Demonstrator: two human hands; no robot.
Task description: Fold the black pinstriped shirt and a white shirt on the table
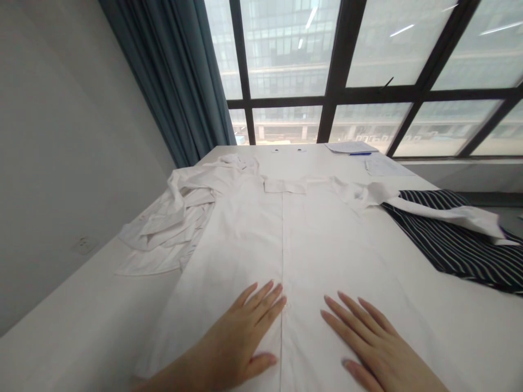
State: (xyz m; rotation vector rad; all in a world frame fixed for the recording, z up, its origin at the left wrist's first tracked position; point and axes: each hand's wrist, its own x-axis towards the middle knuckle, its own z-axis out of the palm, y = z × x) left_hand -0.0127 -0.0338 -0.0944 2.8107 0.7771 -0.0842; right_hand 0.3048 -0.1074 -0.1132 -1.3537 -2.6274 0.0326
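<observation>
A white shirt lies spread on the table, its front placket running down the middle and its collar toward the far end. Flat on the cloth just left of the placket rests my left hand, fingers stretched out. To the right of the placket, my right hand is also laid out with its fingers apart. Neither hand grips anything. One sleeve reaches out to the right, across a dark striped cloth.
A crumpled white garment lies on the left side of the table. The black-and-white striped cloth hangs over the right edge. Papers and a blue pen lie at the far end, near the windows. A blue curtain hangs behind.
</observation>
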